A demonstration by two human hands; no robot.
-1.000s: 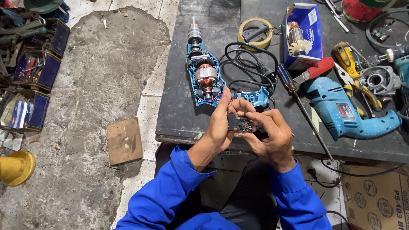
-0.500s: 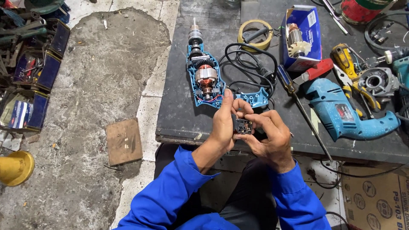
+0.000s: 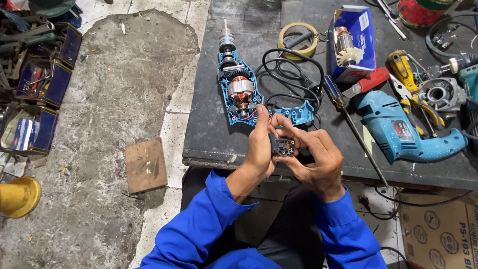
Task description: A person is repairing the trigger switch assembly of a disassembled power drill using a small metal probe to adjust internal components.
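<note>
Both hands pinch a small black switch block above the worktop edge, left hand steadying, right hand gripping, beside the opened drill for close inspection.

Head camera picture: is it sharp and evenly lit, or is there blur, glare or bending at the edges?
Head view: light is soft and even, with no hard shadows on the dark workbench; the small black part between the left hand and right hand is fairly sharp but too small to read; faint sheen on the blue drill; the bench edges lean outward, a wide-lens effect.
</note>
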